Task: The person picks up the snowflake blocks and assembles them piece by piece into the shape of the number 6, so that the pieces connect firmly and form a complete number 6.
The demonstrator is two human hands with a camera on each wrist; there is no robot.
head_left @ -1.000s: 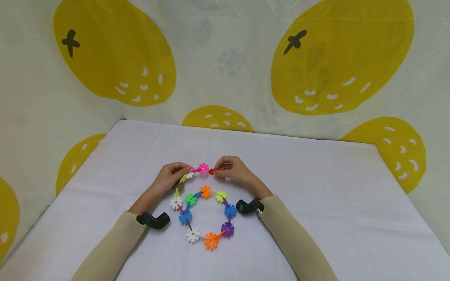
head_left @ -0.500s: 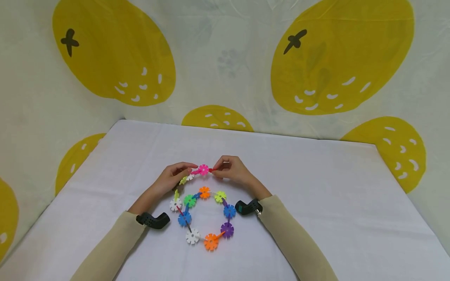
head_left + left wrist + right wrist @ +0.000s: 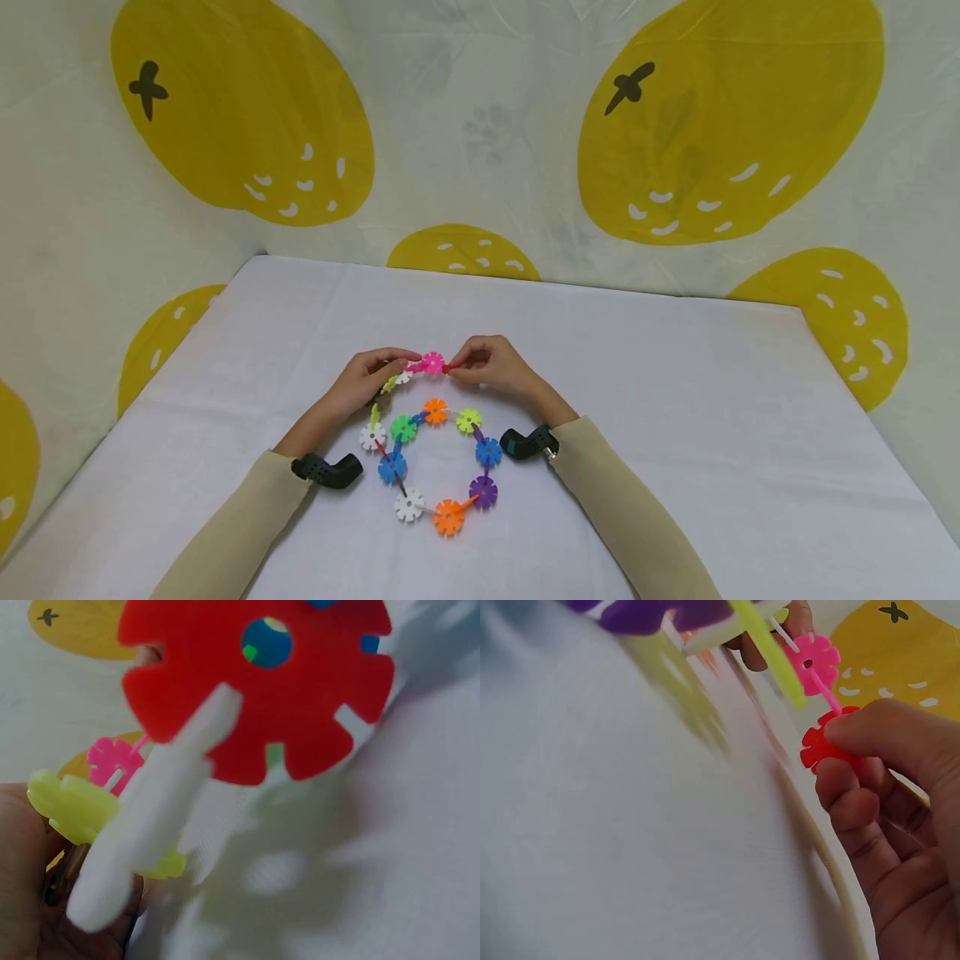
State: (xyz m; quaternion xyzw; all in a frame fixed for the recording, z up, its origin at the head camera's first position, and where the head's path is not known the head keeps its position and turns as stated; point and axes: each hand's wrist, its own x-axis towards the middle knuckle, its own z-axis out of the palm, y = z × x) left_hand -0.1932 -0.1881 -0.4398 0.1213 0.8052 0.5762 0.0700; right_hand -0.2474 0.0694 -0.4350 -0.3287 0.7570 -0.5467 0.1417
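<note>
A chain of slotted plastic snowflake discs point(image 3: 448, 517) forms a colourful ring on the white cloth, with a tail running up to the hands. My left hand point(image 3: 365, 382) pinches the tail near its white disc point(image 3: 404, 377) and an edge-on pink disc. Beyond its fingertips a second pink disc point(image 3: 432, 363) faces the head camera. Between thumb and fingers, my right hand point(image 3: 491, 363) pinches a red disc point(image 3: 832, 742), whose edge meets that pink disc's rim. In the left wrist view, another red disc point(image 3: 247, 712) of the chain looms close, slotted with a white disc point(image 3: 150, 817).
The white-covered table point(image 3: 675, 417) extends widely around the ring. Behind it hangs a cloth backdrop point(image 3: 480, 125) printed with big yellow fruit. Black wrist cameras point(image 3: 327, 471) sit at both sleeves, the right one close beside the ring's blue disc point(image 3: 488, 452).
My right hand has moved slightly left, bringing the red disc from a small gap up against the pink disc. The ring has shifted slightly left. My left hand stays nearly in place.
</note>
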